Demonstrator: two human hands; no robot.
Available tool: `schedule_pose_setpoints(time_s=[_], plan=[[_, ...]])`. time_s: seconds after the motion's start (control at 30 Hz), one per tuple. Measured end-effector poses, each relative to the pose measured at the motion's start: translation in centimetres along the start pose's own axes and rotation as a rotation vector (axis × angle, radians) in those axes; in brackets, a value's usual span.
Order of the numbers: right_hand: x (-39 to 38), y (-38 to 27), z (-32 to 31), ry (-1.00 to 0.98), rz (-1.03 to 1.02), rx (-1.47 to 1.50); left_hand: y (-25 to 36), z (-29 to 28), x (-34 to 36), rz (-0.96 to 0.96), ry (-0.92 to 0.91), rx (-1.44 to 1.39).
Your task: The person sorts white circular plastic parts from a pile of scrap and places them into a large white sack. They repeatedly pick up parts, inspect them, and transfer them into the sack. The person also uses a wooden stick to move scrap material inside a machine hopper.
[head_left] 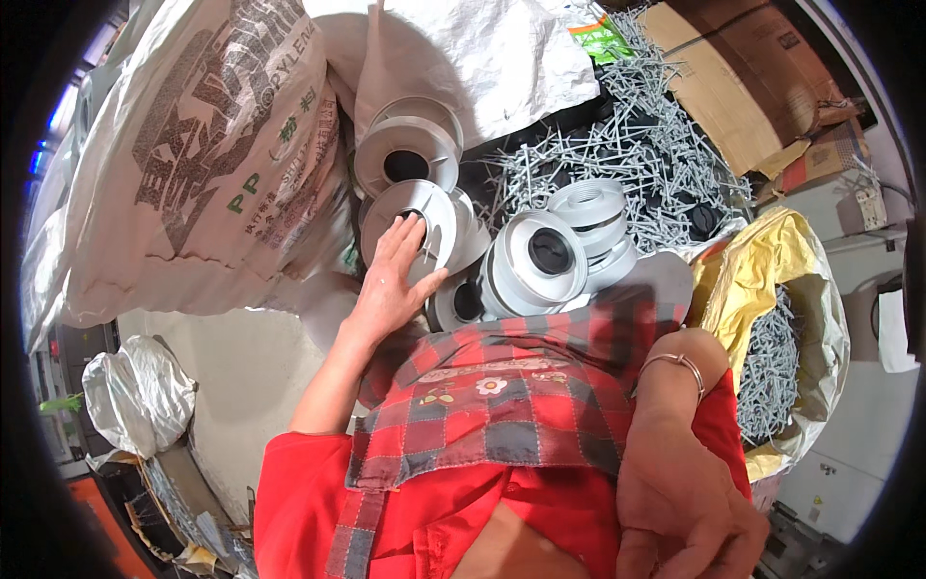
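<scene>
Left hand point(383, 289) with fingers extended close together and thumb spread apart, its fingertips lying on a pale grey, round, wide-flanged plastic piece with a black centre point(439, 217); this piece tilts among similar ones just beyond the person's lap, and the hand covers part of its face. Right hand point(680, 492), below a thin metal bangle point(673, 359), hangs close to the camera with fingers bent; its fingertips are not clearly shown, so whether it holds anything cannot be told. Behind the touched piece stand further pale grey flanged pieces point(413, 143); to its right lies a second cluster of pale grey rings and flanged pieces point(516, 261), partly stacked. A red-and-grey checked cloth apron point(492, 415) overlaps the view of the nearest pieces. A white sheet-like covering point(482, 77) borders the work at the top, and brown cardboard point(719, 101) at the upper right. Beyond the cluster spreads a loose heap of silver-grey, long-shanked metal fasteners point(617, 145), with black round parts point(702, 220) among them. At right, an open sack with a yellow lining point(762, 246) contains similar fasteners point(772, 376). At left, a large white woven sack with dark printing point(207, 154) rises beside the pieces, its contents hidden; below it sits a crumpled white plastic bag point(140, 396).
</scene>
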State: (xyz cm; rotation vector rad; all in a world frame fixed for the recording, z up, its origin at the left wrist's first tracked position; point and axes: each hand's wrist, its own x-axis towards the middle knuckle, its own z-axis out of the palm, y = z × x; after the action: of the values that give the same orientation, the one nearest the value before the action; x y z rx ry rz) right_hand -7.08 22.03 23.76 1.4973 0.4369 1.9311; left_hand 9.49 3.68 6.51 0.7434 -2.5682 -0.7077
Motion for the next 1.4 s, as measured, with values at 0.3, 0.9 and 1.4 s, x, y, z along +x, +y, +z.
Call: schedule_pose_setpoints(time_s=[0.3,0.9,1.4], plan=[[1.2,-0.2,-1.5,-0.145,0.234,0.114,2.4,0.2,2.4,0.089,0.083,-0.099],[-23.7,-5.0,-27.5,-2.389,1.893,-0.501,4.4,3.6,6.8,-0.304,-0.032,-1.008],[-17.3,1.4,-28.1,-0.533,2.145,-0.808,4.9,6.4,12.3,-0.857,0.065,-1.738]])
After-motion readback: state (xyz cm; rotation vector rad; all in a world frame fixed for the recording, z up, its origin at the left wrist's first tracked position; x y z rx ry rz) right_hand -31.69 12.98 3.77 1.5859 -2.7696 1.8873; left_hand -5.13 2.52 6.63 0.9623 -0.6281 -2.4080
